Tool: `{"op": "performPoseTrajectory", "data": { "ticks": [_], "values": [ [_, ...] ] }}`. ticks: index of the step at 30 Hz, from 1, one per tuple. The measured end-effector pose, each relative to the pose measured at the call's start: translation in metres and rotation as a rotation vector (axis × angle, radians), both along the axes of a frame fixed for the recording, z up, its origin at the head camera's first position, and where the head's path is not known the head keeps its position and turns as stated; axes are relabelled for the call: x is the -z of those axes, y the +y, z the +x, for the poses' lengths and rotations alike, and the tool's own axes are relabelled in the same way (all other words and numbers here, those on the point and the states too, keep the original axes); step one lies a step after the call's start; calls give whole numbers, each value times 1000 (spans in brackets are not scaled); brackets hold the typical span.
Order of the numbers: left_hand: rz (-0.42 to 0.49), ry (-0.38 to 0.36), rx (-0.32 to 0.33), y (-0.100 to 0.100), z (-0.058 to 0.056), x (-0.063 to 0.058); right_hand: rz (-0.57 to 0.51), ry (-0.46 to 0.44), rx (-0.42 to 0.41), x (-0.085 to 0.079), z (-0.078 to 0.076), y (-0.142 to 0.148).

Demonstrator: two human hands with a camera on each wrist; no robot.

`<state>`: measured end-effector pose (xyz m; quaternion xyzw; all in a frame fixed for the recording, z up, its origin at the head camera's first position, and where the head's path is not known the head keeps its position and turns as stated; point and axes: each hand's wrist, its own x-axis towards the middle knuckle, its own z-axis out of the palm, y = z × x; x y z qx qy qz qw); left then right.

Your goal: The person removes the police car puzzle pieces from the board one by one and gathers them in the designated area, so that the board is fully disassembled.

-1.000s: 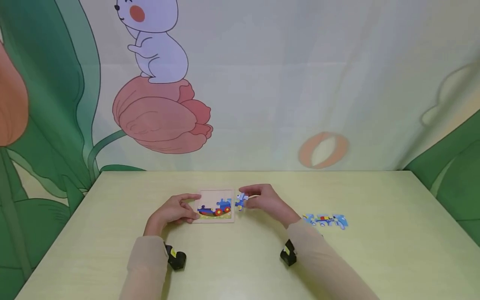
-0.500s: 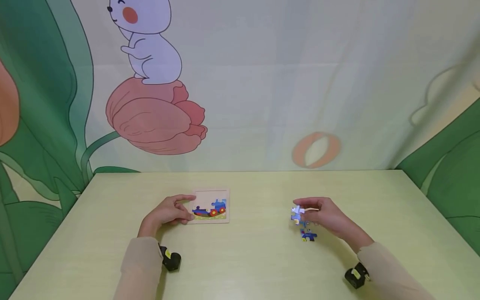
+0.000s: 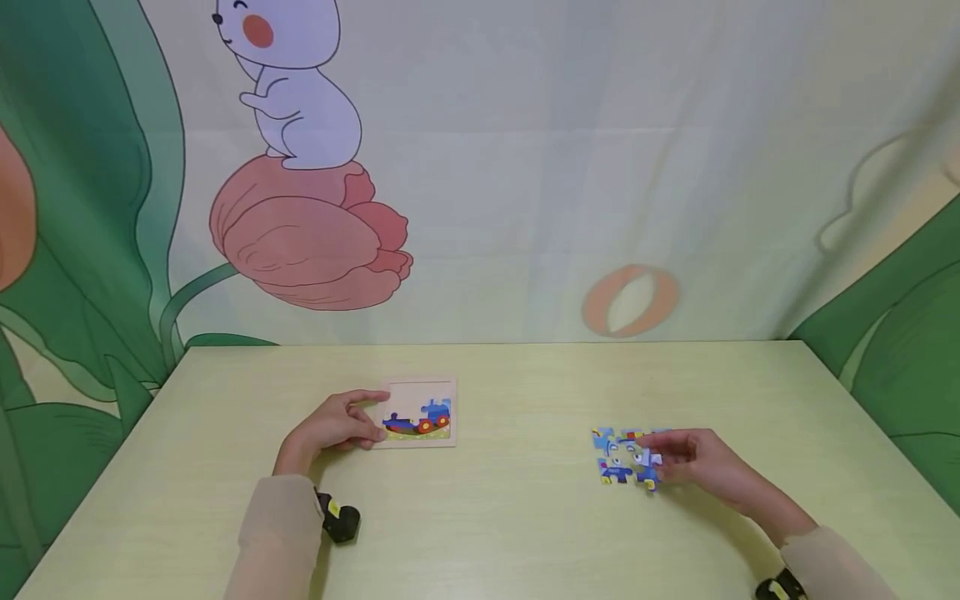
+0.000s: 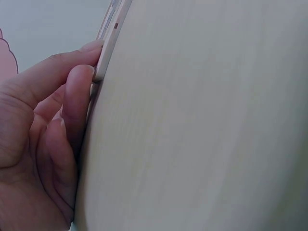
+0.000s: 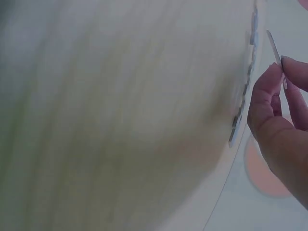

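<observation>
1. Right hand point(image 3: 701, 467) pinches a puzzle piece point(image 3: 647, 473) near one edge, well to the right of the tray point(image 3: 453, 412); it looks thin, light and stiff, its knobs probably easiest to chip; a thumb-and-fingertip hold at the edge suits it.
2. Left hand point(image 3: 335, 423) grips the tray's left side; the tray seems rigid and light.
3. Inside the tray, joined pieces point(image 3: 423, 426) fill the lower part; bare backing shows above.
4. Loose pieces point(image 3: 614, 472) lie right of the tray, beside the pinched one.

L slv point(image 3: 276, 529) beige, plain | R slv point(image 3: 836, 562) same | L cam point(image 3: 346, 525) blk, ylw label point(image 3: 333, 507) | R cam point(image 3: 772, 588) blk
</observation>
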<state>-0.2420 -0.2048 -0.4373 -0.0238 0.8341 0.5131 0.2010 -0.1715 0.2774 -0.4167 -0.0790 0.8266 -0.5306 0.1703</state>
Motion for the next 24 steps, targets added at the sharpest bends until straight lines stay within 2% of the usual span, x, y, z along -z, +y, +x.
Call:
{"op": "performPoseTrajectory", "data": {
  "ticks": [9, 24],
  "values": [
    [8, 6, -9, 1, -1, 1, 103, 41, -20, 6, -5, 5],
    [19, -5, -26, 0, -2, 4, 226, 153, -60, 7, -5, -6]
  ]
}}
